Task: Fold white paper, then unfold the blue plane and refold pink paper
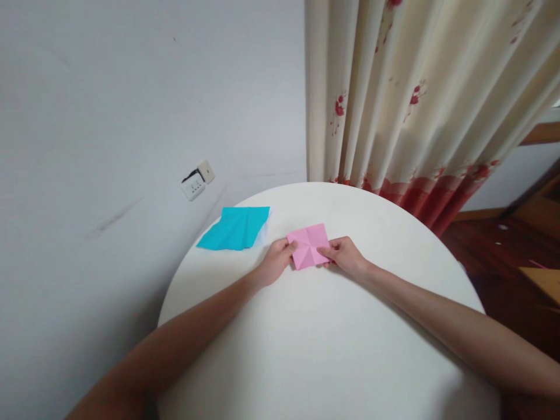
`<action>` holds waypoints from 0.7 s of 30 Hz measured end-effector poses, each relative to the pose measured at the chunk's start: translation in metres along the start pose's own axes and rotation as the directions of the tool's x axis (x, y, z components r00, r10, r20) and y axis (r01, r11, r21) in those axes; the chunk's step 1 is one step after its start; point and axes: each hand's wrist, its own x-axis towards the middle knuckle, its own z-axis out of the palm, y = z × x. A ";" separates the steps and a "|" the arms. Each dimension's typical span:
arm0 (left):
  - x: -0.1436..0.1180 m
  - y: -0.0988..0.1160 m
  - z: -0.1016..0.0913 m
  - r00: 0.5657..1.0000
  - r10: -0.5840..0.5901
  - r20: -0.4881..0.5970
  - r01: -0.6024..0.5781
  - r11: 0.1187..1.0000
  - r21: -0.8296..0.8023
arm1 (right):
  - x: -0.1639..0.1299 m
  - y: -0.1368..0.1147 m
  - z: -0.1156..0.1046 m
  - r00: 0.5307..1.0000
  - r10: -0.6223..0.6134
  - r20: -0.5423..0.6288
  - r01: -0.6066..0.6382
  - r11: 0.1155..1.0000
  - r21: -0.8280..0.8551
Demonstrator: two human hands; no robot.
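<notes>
A pink sheet of origami paper (pixel 308 240), roughly square and marked with crossing creases, is held between my two hands above the white table. My left hand (pixel 276 260) grips its left edge, thumb on top and fingers underneath. On the opposite edge, my right hand (pixel 345 254) pinches the paper with the thumb lying on its face. The fingers under the sheet are partly hidden. To the left of my left hand, a turquoise sheet of paper (pixel 236 228) with fold lines lies on the table, over something whitish at its right edge.
The round white table (pixel 280 350) stands close to a pale wall (pixel 131 87) with a power socket (pixel 193 186). Behind the table on the right hangs a cream curtain (pixel 394 105) with red flowers. Dark wooden floor (pixel 494 251) shows at the right.
</notes>
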 end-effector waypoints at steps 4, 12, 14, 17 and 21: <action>0.002 -0.004 -0.001 0.989 0.010 -0.146 -0.008 1.000 0.018 | -0.001 0.002 0.000 0.995 -0.051 0.082 0.056 0.997 -0.058; 0.005 0.000 0.000 0.977 -0.079 -0.197 0.055 0.991 -0.125 | -0.001 0.005 0.002 0.995 -0.043 0.089 0.049 0.997 -0.059; 0.004 0.002 -0.001 0.978 -0.120 -0.172 0.094 0.983 -0.156 | -0.001 0.004 0.002 0.996 -0.045 0.077 0.049 0.997 -0.054; 0.003 0.003 -0.002 0.982 -0.137 -0.129 0.117 0.982 -0.150 | -0.002 0.001 0.001 0.998 -0.040 0.041 0.042 0.998 -0.055; 0.001 -0.001 -0.003 0.991 -0.128 -0.040 0.127 0.991 -0.042 | -0.001 0.001 0.002 0.999 -0.048 -0.013 0.047 0.997 -0.058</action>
